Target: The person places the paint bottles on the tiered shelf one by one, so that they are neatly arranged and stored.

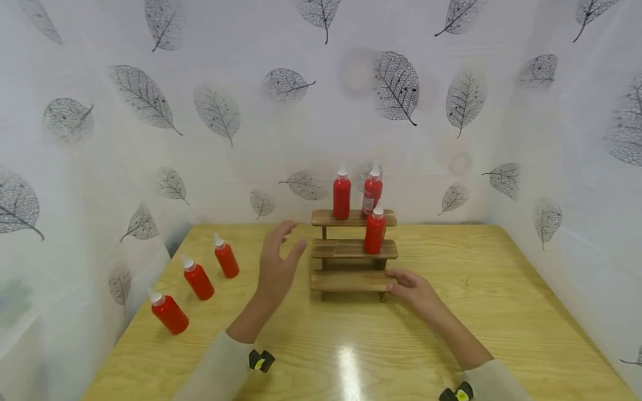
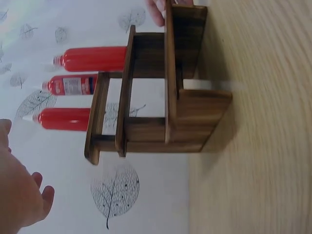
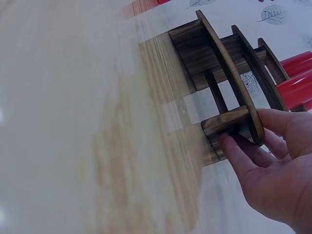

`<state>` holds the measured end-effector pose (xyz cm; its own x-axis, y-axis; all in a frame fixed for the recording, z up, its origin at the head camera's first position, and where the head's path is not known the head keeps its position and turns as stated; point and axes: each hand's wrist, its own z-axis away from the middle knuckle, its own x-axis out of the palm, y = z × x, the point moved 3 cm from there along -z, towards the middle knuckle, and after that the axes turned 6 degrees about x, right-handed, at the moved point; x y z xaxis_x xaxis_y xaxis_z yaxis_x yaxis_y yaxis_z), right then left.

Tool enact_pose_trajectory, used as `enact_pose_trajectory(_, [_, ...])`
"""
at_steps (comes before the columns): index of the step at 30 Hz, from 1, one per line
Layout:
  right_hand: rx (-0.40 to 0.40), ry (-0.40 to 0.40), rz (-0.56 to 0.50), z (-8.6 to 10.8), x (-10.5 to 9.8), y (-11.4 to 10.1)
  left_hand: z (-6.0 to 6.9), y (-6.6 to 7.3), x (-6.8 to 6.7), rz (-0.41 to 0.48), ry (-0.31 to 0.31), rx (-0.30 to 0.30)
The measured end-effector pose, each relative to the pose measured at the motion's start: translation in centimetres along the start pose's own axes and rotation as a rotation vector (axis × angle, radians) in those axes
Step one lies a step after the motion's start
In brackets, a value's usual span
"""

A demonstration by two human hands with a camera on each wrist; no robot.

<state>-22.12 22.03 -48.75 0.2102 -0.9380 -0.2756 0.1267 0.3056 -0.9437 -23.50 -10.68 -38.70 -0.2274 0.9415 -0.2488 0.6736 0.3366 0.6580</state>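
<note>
A three-step wooden rack (image 1: 346, 281) stands on the table. Two red bottles, one plain (image 1: 341, 197) and one with a label (image 1: 371, 195), are upright on its top step; another red bottle (image 1: 374, 234) is at the right of the middle step. My right hand (image 1: 418, 295) holds the right end of the bottom step, with thumb and fingers around the wood in the right wrist view (image 3: 278, 170). Left of the rack, my left hand (image 1: 277, 270) is raised, fingers spread and empty; part of it (image 2: 22, 192) shows in the left wrist view.
Three more red bottles (image 1: 170, 313) (image 1: 199, 281) (image 1: 227, 259) with white nozzles stand in a slanting row on the left of the wooden table (image 1: 471, 289). A white curtain (image 1: 321, 133) with leaf prints hangs behind and along the sides.
</note>
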Motion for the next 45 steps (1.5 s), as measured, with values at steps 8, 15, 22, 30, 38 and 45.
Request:
enact_pose_trajectory(8, [0.012, 0.0, 0.007, 0.0, -0.1, 0.0, 1.2, 0.4, -2.7, -0.025, 0.036, -0.016])
enact_pose_trajectory(15, [0.019, 0.014, 0.011, -0.2, -0.1, -0.1, 2.4, 0.6, -3.6, -0.056, 0.031, 0.005])
enact_pose_trajectory(22, [0.014, 0.023, 0.014, -0.1, -0.1, -0.2, 3.4, 0.6, -4.7, -0.096, 0.06, 0.01])
enact_pose_trajectory(30, [0.003, 0.015, 0.006, 0.1, -0.1, -0.4, 4.8, 0.8, -7.3, -0.107, 0.104, -0.028])
enact_pose_trajectory(38, [0.003, 0.013, -0.007, 0.0, 0.1, -0.3, 6.5, 0.4, -10.4, -0.202, 0.14, -0.097])
enact_pose_trajectory(45, [-0.007, 0.014, -0.026, -0.2, 0.1, 0.0, 8.0, 1.1, -13.7, -0.323, 0.318, -0.101])
